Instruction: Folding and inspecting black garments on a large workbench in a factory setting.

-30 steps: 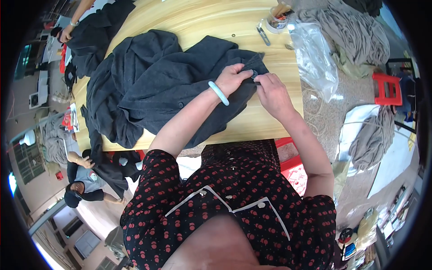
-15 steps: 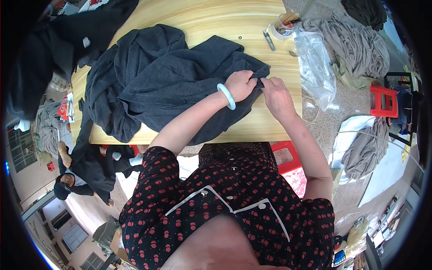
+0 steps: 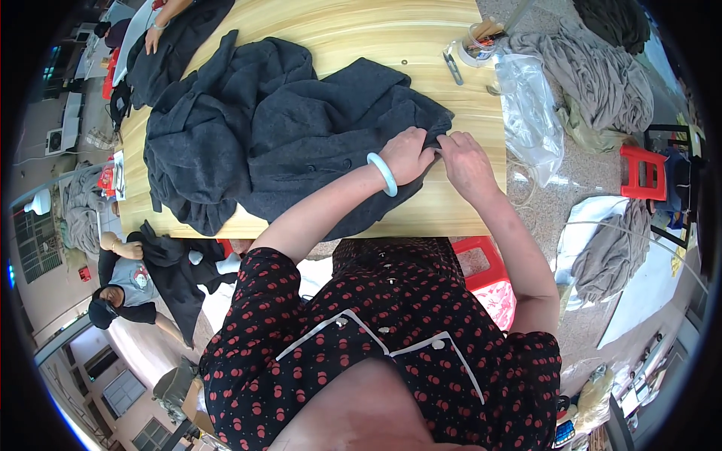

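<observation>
A dark grey buttoned garment (image 3: pixel 293 128) lies crumpled across the wooden table (image 3: pixel 421 218), with two or so buttons showing along one edge. At its right end my left hand (image 3: pixel 406 155), with a pale bangle at the wrist, is closed on the cloth. Close beside it my right hand (image 3: pixel 468 161) pinches the same edge, thumb and fingers pressed together. Both hands are near the right side of the table, almost touching. Small details between the fingertips are hidden.
A clear tub of tools (image 3: pixel 479 43) and a small pair of snips (image 3: pixel 453 68) stand far right. Beyond are a clear plastic bag (image 3: pixel 528 113), grey cloth heaps (image 3: pixel 602 71) and a red stool (image 3: pixel 643 171). Another person's hand (image 3: pixel 154 37) rests on dark cloth; a co-worker (image 3: pixel 139 274) handles dark fabric.
The dark cloth raised at the upper left has come down, baring another person's hand. The left co-worker's fabric has dropped lower. My hands stay on the garment's edge, the left shifting slightly nearer me.
</observation>
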### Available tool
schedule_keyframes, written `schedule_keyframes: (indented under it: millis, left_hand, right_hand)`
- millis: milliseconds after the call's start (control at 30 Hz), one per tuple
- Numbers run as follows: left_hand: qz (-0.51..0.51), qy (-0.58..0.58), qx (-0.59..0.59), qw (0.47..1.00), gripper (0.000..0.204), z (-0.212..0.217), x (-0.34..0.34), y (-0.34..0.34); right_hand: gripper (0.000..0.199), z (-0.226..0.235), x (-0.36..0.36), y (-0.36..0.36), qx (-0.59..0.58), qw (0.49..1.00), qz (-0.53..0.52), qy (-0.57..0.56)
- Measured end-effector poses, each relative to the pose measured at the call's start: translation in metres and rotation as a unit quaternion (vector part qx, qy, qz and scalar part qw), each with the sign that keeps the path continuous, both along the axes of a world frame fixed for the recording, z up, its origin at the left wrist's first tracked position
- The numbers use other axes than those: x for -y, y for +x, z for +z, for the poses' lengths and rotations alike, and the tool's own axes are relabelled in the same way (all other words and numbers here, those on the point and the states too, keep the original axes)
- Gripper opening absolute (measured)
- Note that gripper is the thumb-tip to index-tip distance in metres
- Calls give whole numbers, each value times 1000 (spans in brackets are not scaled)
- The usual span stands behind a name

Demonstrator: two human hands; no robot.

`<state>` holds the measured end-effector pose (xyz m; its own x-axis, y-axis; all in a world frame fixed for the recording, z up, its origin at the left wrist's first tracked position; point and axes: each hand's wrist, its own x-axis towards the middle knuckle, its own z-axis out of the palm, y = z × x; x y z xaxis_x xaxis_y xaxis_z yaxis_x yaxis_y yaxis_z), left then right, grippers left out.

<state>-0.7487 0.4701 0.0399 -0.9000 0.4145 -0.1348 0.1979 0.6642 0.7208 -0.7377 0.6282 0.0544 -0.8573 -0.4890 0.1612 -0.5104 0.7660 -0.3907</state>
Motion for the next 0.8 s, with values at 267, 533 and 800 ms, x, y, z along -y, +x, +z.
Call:
schedule_keyframes:
  millis: [267,533,800]
  left_hand:
    - [4,13,-14,1000,16,-13,-4,11]
    - [-19,26,-56,998,16,-10,-1,9]
    - [-61,162,122,977,18,7,15,-7]
  right_hand:
    - [5,0,-4,0,39,999,19,-11]
    - [16,-2,-14,-4,97,986,27,-133]
    - [12,-6,-23,-4,441,775,-115,-437]
